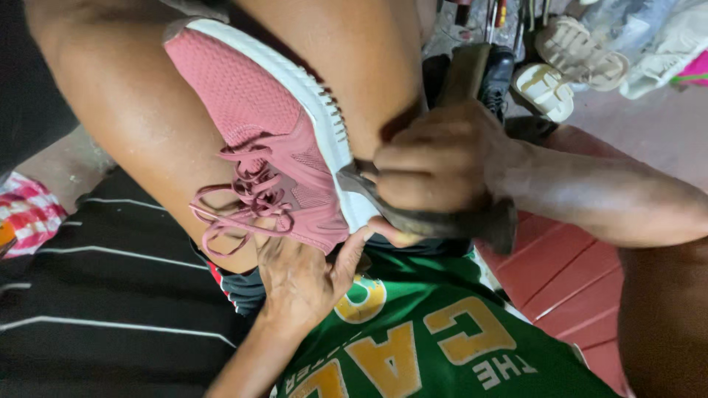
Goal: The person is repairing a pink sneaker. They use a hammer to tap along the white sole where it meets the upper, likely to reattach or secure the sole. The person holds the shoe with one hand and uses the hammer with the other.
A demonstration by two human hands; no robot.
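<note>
Green cloth with yellow lettering — a shirt [435,346] — fills the bottom of the view, closest to the lens, with black striped fabric [96,309] to its left. At the far left edge lies a bit of red-and-white checked cloth [26,210].

Moving right, the left hand [299,276] rises from below with the forearm angled up from the bottom edge. Its fingers are spread and cupped under the toe end of a pink shoe [273,140], the thumb [369,236] stretched right along the white sole [324,110]. The hand presses the shoe rather than closing round it. The shoe sits wedged between two bare legs, its tangled pink laces [243,195] facing the camera and its sole turned to the right.

Right of the shoe, the right hand [435,158] is curled tight into a fist round a dark, flat tool [450,221], its near end jutting past the hand toward the lower right. The tool's tip [354,177] touches the edge of the sole, where sole meets pink upper. The right forearm runs off to the right edge, roughly level.

Behind the fist, a wooden handle [464,74] and a black shoe [495,74] stand near the top. Further right — on the pale floor — lie two cream sandals [564,66]. A red ribbed surface [568,273] lies beneath the right forearm.
</note>
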